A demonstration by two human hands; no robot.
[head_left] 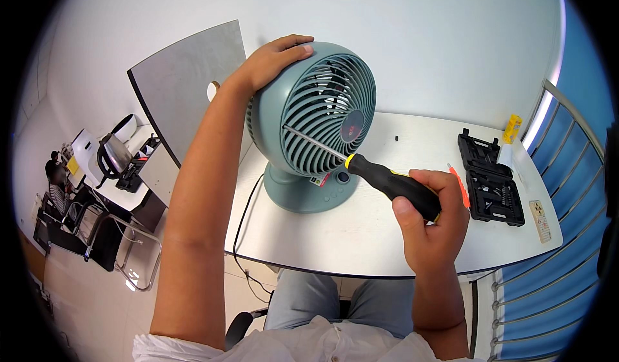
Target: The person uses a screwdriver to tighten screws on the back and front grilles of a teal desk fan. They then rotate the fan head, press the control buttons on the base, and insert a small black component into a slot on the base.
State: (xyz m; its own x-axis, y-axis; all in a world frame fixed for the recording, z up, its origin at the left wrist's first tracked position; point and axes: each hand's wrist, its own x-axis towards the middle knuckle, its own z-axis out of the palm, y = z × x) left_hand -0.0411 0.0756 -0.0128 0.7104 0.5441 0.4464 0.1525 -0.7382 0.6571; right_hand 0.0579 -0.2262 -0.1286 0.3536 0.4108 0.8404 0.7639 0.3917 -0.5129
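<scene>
A grey-green desk fan (pixel 271 123) stands on the white table, its round grille facing right. My left hand (pixel 274 62) rests on top of the fan's housing, fingers laid out over it. In my right hand (pixel 432 223) is a screwdriver (pixel 393 181) with a black and yellow handle, the fingers wrapped round its end. The shaft points up and left, and its tip meets the left edge of the grille. Whether the tip sits in a screw is too small to tell. The fan's base (pixel 300 194) carries a dial and buttons.
An opened black tool case (pixel 493 181) lies on the table (pixel 387 233) at the right, near a yellow box (pixel 512 128). A black cable (pixel 242 226) hangs over the front edge. A grey partition (pixel 187 72) stands left; a metal railing (pixel 567 114) runs along the right.
</scene>
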